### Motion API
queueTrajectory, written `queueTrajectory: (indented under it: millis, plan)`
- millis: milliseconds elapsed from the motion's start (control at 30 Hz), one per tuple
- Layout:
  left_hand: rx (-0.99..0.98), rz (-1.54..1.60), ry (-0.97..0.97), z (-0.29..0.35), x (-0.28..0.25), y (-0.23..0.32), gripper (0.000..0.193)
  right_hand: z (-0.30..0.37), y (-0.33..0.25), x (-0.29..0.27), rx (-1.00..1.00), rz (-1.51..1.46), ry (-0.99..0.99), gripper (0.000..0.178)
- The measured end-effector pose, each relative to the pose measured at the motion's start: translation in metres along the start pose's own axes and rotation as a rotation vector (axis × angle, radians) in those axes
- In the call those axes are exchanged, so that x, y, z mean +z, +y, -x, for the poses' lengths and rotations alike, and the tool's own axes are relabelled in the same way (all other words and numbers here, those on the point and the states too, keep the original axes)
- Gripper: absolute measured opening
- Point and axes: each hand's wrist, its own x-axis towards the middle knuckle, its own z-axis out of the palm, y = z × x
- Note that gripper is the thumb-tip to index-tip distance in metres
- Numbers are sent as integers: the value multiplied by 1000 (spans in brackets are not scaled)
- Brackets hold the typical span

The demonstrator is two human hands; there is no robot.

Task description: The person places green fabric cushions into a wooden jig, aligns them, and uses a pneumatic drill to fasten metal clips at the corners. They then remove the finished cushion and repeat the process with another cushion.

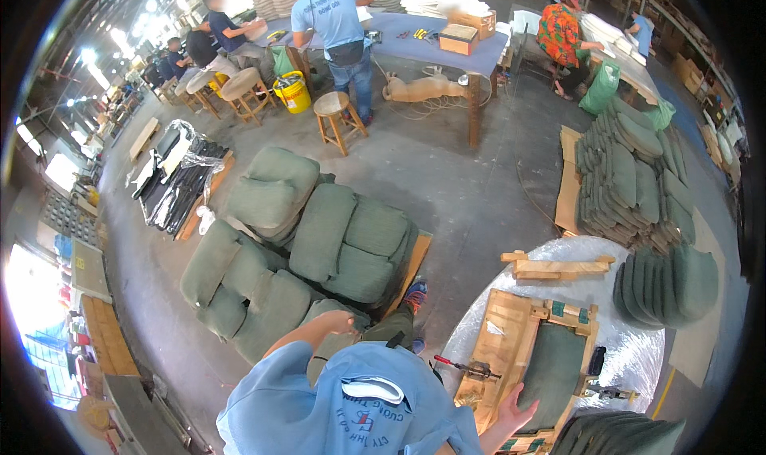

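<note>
My right hand [513,417] has its fingers spread at the near left edge of a dark green cushion [552,367]. That cushion lies in a wooden frame jig [499,327], which has a toggle clamp with a red handle [459,365] on its left and another metal clamp [613,393] on its right. My left hand [339,321] is out to the left with its fingers curled, beside a pile of green cushions [279,303]. Whatever it may grip is hidden.
The jig rests on a round, film-wrapped table [638,359] with wooden pieces [558,266]. Stacked cushions stand right [666,287] and near right [618,435]. More cushions [351,239] lie on the floor ahead. Beyond are a stool [339,120], a yellow bucket [292,93] and people working at tables.
</note>
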Motion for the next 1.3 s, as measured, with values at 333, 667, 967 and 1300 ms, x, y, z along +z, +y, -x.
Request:
queueTrajectory:
  millis: [333, 667, 967, 1300]
  plan:
    - [308, 344, 276, -23, -85, 80, 60, 18, 6, 64, -72, -463, 333, 67]
    - [-84, 223, 47, -47, 16, -60, 62, 41, 32, 73, -11, 460, 68, 72]
    - [-429, 953, 348, 46, 135, -114, 57, -14, 114, 64, -120, 926, -69, 75]
    - [-407, 519, -57, 68, 117, -188, 72, -85, -32, 28, -538, 122, 7, 77]
